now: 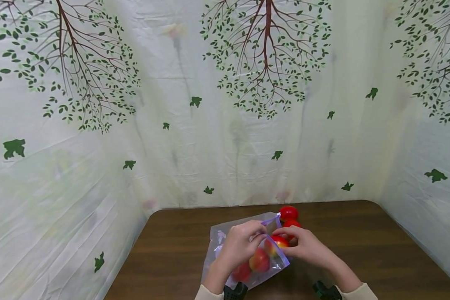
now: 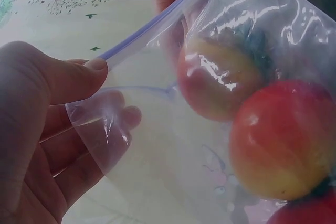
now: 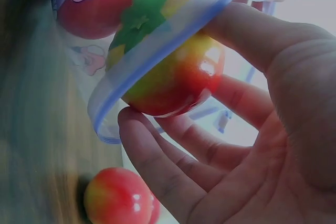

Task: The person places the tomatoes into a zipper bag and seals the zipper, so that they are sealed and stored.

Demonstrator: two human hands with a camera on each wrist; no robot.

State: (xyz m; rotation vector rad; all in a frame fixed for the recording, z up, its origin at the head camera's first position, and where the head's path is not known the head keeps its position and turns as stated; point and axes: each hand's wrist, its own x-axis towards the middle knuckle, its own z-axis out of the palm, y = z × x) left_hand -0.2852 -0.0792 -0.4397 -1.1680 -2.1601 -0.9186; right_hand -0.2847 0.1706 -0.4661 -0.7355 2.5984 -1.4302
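A clear zip bag (image 1: 217, 239) with a purple zip edge lies on the table, its mouth facing right. My left hand (image 1: 240, 243) pinches that edge between thumb and fingers, as the left wrist view shows. Inside are red-and-yellow tomatoes, one at the middle (image 1: 260, 261) and another lower left (image 1: 241, 271). My right hand (image 1: 308, 248) holds a tomato (image 3: 178, 77) with a green leafy top, thumb above and fingers below. This tomato sits partly within the bag's mouth, with the zip edge crossing in front of it.
Beyond my right hand, a red tomato (image 1: 288, 213) and a second one (image 1: 291, 223) stand outside the bag, close to its mouth. The brown wooden table (image 1: 165, 250) ends at a hanging white curtain (image 1: 240, 166) printed with trees and leaves.
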